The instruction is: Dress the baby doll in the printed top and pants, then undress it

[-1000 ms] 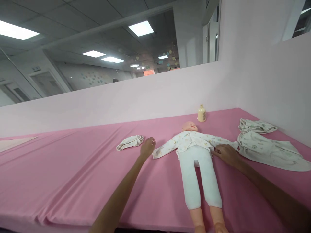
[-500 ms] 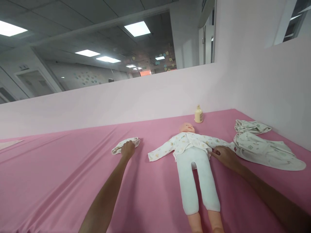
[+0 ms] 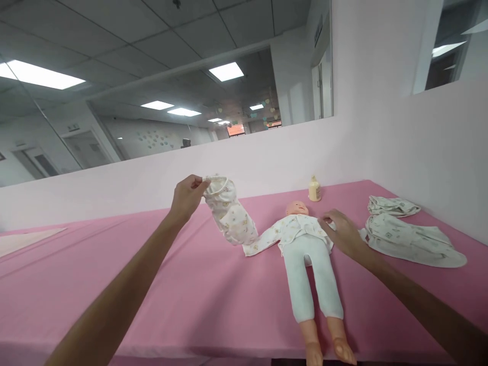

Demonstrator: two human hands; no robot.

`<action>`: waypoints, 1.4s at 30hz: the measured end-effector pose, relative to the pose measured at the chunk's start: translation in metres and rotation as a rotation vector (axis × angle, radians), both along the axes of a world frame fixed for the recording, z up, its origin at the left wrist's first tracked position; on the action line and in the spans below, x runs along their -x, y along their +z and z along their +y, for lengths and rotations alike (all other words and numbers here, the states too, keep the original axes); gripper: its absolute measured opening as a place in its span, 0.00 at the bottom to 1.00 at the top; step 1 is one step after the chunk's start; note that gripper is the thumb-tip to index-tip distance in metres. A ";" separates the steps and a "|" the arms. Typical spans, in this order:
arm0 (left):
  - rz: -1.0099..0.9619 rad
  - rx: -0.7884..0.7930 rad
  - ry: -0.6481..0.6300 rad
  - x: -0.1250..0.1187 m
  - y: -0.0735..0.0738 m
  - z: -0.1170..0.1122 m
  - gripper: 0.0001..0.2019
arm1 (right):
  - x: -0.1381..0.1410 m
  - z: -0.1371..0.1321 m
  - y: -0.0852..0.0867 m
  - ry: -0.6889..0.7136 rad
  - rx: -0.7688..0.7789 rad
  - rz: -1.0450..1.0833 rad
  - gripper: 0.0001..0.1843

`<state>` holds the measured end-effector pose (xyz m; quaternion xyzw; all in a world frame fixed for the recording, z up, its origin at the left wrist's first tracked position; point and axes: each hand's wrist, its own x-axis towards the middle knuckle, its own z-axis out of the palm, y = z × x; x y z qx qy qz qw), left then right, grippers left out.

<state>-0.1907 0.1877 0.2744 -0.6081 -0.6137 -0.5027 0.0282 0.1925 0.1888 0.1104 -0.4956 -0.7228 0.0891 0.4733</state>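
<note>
My left hand (image 3: 188,195) is closed on the elastic waistband of small white printed baby pants (image 3: 232,213), which hang in the air above the bed. Their lower end reaches the doll's sleeve on that side. A baby doll (image 3: 316,277) lies on its back, wearing a white printed top (image 3: 299,229) with its front edges together. White cloth covers its body and upper legs; its feet are bare. Over the sleeve on the right is my right hand (image 3: 343,234), fingers loosely bent and apart, with nothing visibly held.
A pink sheet (image 3: 152,295) covers the bed. Folded printed clothes (image 3: 415,241) lie at the right, with a smaller folded piece (image 3: 392,206) behind. A cream pump bottle (image 3: 314,189) stands near the wall beyond the doll's head. A mirror or window (image 3: 183,117) runs above the wall.
My left hand has lifted the baby pants off the sheet, and they now hang unfolded. My right hand has moved up a little from beside the doll's waist to over its sleeve.
</note>
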 end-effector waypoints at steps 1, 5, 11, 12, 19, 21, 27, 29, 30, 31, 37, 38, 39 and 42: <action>0.015 -0.023 -0.009 -0.015 0.011 -0.011 0.12 | 0.011 -0.012 0.017 0.041 0.002 0.042 0.13; 0.128 -0.060 -0.097 -0.073 0.036 -0.052 0.11 | 0.050 -0.057 0.082 0.258 0.006 0.143 0.23; 0.088 0.036 -0.354 -0.127 0.044 -0.094 0.15 | 0.073 -0.083 0.139 0.553 0.097 0.286 0.23; 0.064 0.059 -0.387 -0.131 0.043 -0.099 0.15 | 0.072 -0.085 0.143 0.560 0.125 0.309 0.17; 0.039 0.277 -0.760 -0.142 0.020 -0.118 0.17 | 0.047 -0.104 0.155 0.661 0.253 0.637 0.13; 0.135 0.355 -0.842 -0.142 0.009 -0.120 0.18 | 0.038 -0.106 0.159 0.658 0.265 0.701 0.13; 0.489 0.409 -0.737 -0.127 0.003 -0.125 0.18 | -0.002 -0.092 0.151 0.374 0.215 0.590 0.15; 0.481 0.414 -0.700 -0.123 0.012 -0.126 0.18 | -0.016 -0.089 0.143 0.260 0.248 0.448 0.17; 0.488 0.418 -0.692 -0.123 0.017 -0.127 0.19 | -0.021 -0.089 0.140 0.232 0.256 0.360 0.17; 0.506 0.422 -0.691 -0.123 0.022 -0.127 0.19 | -0.025 -0.091 0.138 0.230 0.247 0.275 0.14; 0.682 0.495 -0.875 -0.146 0.044 -0.136 0.19 | -0.011 -0.126 0.146 0.559 0.100 -0.046 0.24; 0.706 0.504 -0.904 -0.150 0.046 -0.139 0.18 | -0.005 -0.131 0.148 0.625 0.124 -0.076 0.22; 0.724 0.513 -0.925 -0.153 0.048 -0.143 0.18 | 0.001 -0.136 0.148 0.681 0.158 -0.093 0.19; 0.705 0.552 -0.970 -0.159 0.052 -0.152 0.15 | 0.012 -0.144 0.144 0.792 0.290 -0.080 0.11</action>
